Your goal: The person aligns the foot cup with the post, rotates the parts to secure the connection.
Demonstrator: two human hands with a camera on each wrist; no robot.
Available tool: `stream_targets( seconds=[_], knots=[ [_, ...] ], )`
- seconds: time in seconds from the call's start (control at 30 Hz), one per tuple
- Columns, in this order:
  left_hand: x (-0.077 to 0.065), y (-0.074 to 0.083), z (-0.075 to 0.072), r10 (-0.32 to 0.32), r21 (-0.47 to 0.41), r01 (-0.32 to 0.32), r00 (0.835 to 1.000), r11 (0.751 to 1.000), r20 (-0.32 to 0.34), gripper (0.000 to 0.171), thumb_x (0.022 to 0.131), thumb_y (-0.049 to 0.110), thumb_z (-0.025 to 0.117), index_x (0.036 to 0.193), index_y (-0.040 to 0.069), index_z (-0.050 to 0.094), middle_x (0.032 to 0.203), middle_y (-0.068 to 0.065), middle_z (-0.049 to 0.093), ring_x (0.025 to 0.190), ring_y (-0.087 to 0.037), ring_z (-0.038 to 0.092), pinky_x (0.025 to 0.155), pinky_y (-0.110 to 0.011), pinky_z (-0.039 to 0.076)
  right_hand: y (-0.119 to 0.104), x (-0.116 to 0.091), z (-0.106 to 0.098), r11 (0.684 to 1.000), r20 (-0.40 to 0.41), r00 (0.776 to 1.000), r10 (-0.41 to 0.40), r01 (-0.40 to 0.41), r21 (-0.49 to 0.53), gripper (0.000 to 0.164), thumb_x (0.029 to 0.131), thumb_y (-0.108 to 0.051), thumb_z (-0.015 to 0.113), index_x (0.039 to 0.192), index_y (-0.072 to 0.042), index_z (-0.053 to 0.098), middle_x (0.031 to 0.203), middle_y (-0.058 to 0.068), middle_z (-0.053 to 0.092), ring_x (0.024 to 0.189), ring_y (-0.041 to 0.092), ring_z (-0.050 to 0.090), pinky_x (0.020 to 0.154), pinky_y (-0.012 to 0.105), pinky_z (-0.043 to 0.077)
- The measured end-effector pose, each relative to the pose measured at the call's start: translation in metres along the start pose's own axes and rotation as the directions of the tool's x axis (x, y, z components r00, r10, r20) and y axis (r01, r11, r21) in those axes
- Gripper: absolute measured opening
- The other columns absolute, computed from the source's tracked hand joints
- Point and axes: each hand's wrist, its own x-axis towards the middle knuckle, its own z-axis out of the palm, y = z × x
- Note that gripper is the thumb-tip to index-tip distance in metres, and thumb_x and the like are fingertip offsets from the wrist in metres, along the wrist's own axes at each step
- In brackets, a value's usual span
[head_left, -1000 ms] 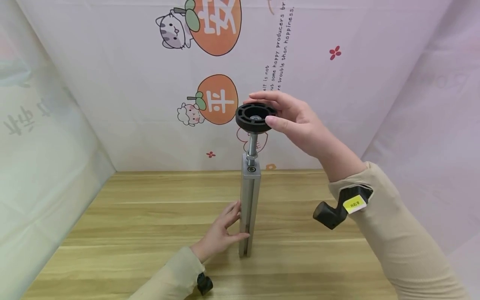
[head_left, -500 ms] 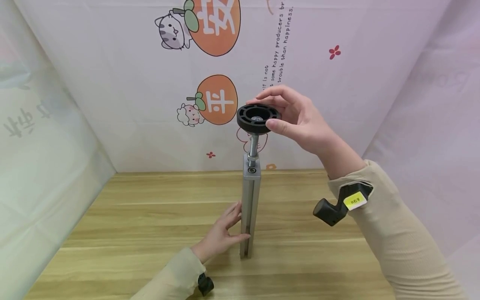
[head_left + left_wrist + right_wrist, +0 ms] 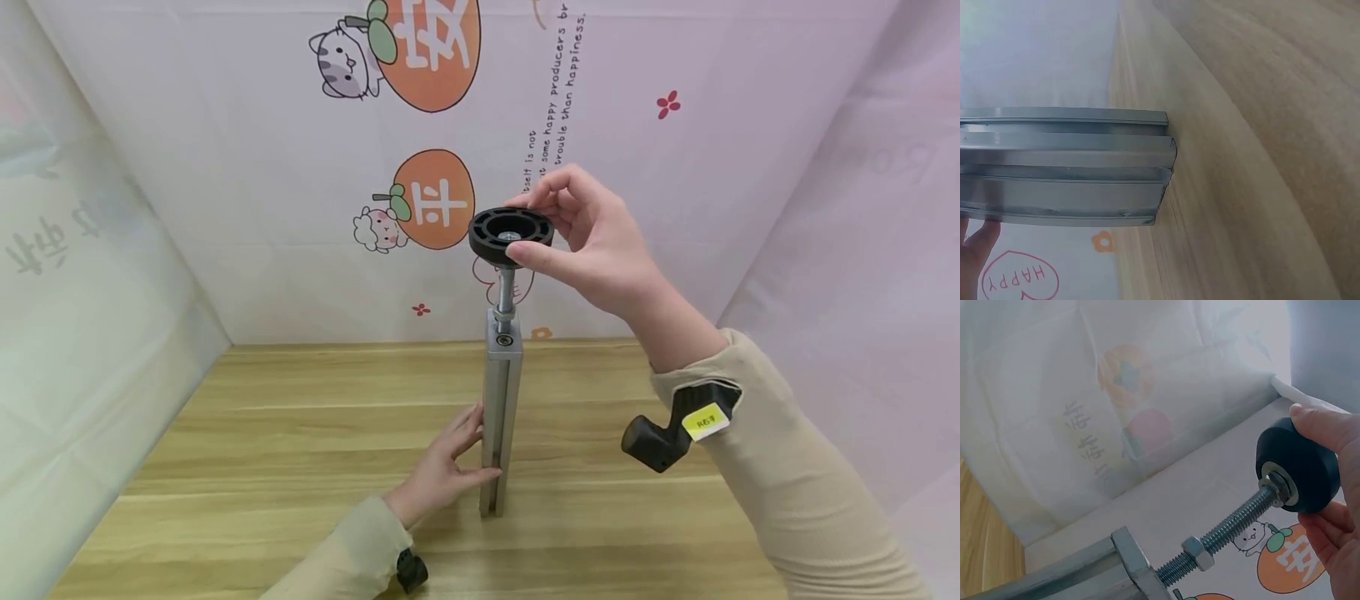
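A silver aluminium profile point(image 3: 500, 417) stands upright on the wooden table, its cut lower end visible in the left wrist view. From its top end cap rises a threaded rod point(image 3: 1235, 520) carrying a hex nut point(image 3: 1198, 552). The rod ends in a round black levelling foot point(image 3: 482, 243), hollow side up. My right hand point(image 3: 611, 250) pinches that foot's rim, thumb at the front and fingers behind. Lower down, my left hand point(image 3: 442, 467) holds the profile between thumb and fingers near its base; its far fingers are partly hidden behind the metal.
A printed white cloth point(image 3: 600, 167) hangs behind the table point(image 3: 315, 417), with more pale cloth at the left and right. Each sleeve bears a black wrist camera, the right camera point(image 3: 660, 442) with a yellow label.
The right thumb has slid leftward along the front of the levelling foot's rim, and the right wrist has dipped slightly. The left hand and the profile stay almost still.
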Motion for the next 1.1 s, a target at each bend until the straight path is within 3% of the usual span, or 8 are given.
stream_targets(
  seconds=[0.13,0.3,0.47,0.63,0.73,0.83,0.97,1.1],
  knots=[
    [-0.001,0.000,0.002,-0.006,-0.001,0.006,1.000,1.000,-0.022,0.104,0.075,-0.011,0.072,0.151,0.030,0.014,0.147,-0.011,0.032,0.129,-0.003,0.036,0.102,-0.041,0.045,-0.007,-0.002,0.008,0.990,-0.086,0.996,0.039,-0.051,-0.132,0.032,0.074,0.005,0.073,0.095,-0.003,0.051,0.100,0.004,0.065,0.090,0.023,0.059,0.086,0.023,0.047],
    [-0.001,0.001,0.003,0.007,0.022,-0.006,0.999,1.000,-0.032,0.105,0.075,-0.010,0.072,0.152,0.031,0.013,0.144,-0.017,0.034,0.128,-0.003,0.038,0.100,-0.042,0.046,-0.013,-0.005,0.017,0.954,-0.181,0.982,0.049,-0.099,-0.281,0.037,0.074,-0.008,0.080,0.097,0.000,0.052,0.098,0.004,0.062,0.087,0.015,0.060,0.084,0.023,0.048],
    [0.000,0.003,0.003,-0.007,0.033,0.008,1.000,0.999,-0.027,0.104,0.076,-0.009,0.073,0.152,0.031,0.014,0.143,-0.017,0.035,0.127,-0.005,0.038,0.100,-0.042,0.046,-0.012,-0.008,0.024,0.935,-0.235,0.972,-0.028,-0.058,-0.349,0.039,0.070,-0.009,0.083,0.091,0.002,0.053,0.092,0.002,0.058,0.081,0.013,0.059,0.080,0.021,0.049],
    [0.000,0.001,0.003,-0.007,0.050,0.009,1.000,0.999,-0.027,0.104,0.076,-0.009,0.072,0.152,0.029,0.013,0.143,-0.019,0.035,0.126,-0.007,0.040,0.099,-0.044,0.046,-0.007,-0.008,0.024,0.932,-0.227,0.971,-0.076,-0.012,-0.363,0.039,0.069,-0.006,0.083,0.092,0.003,0.053,0.090,0.004,0.056,0.083,0.013,0.057,0.084,0.022,0.050],
    [-0.001,0.000,0.003,-0.002,0.053,0.003,1.000,0.999,-0.026,0.104,0.076,-0.009,0.072,0.152,0.029,0.012,0.143,-0.020,0.034,0.126,-0.008,0.040,0.099,-0.043,0.046,-0.001,-0.006,0.020,0.969,-0.170,0.984,-0.058,0.014,-0.248,0.033,0.076,-0.002,0.075,0.099,0.004,0.053,0.094,0.006,0.055,0.088,0.015,0.056,0.086,0.022,0.050],
    [-0.001,0.000,0.003,0.004,0.059,-0.002,1.000,0.998,-0.026,0.103,0.076,-0.009,0.072,0.152,0.027,0.013,0.144,-0.020,0.033,0.126,-0.008,0.041,0.099,-0.043,0.046,0.008,-0.003,0.013,0.999,-0.049,0.998,-0.041,0.040,-0.011,0.028,0.083,-0.003,0.061,0.110,0.002,0.055,0.103,0.006,0.056,0.094,0.016,0.056,0.087,0.022,0.050],
    [-0.002,-0.001,0.003,-0.002,0.056,0.003,1.000,0.998,-0.022,0.103,0.076,-0.009,0.072,0.152,0.027,0.013,0.145,-0.017,0.033,0.125,-0.007,0.040,0.099,-0.042,0.046,0.020,0.004,0.006,0.953,0.131,0.986,-0.107,0.065,0.296,0.031,0.088,-0.010,0.048,0.115,-0.008,0.062,0.116,0.008,0.058,0.102,0.020,0.058,0.090,0.027,0.049],
    [-0.002,0.000,0.002,-0.019,0.042,0.020,1.000,0.999,-0.017,0.103,0.076,-0.008,0.073,0.152,0.030,0.013,0.144,-0.017,0.034,0.125,-0.007,0.040,0.100,-0.042,0.045,0.024,0.011,0.004,0.895,0.265,0.948,-0.177,0.043,0.443,0.031,0.088,-0.015,0.047,0.111,-0.015,0.067,0.129,0.016,0.053,0.112,0.027,0.053,0.090,0.032,0.048]
  ],
)
